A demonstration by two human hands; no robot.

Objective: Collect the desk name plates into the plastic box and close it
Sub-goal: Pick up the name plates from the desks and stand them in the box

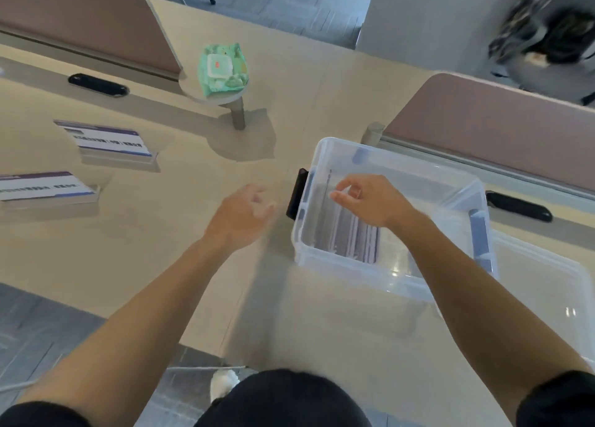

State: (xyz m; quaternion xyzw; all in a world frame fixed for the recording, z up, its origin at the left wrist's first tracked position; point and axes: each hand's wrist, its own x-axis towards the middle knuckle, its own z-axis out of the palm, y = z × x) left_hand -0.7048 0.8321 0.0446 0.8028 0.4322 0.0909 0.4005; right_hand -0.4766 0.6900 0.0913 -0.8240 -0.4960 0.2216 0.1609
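Observation:
A clear plastic box stands on the beige desk at centre right, with several name plates stacked on edge inside. My right hand hovers over the box's left half, fingers loosely curled; whether it pinches a clear plate's top edge is too blurred to tell. My left hand is above the bare desk just left of the box, blurred, fingers relaxed and empty. Two name plates remain on the desk at left: one farther back, one at the left edge.
The box's clear lid lies on the desk to the right of the box. A green wet-wipe pack sits on a small round stand. Pink divider panels run behind. Black cable grommets are set in the desk.

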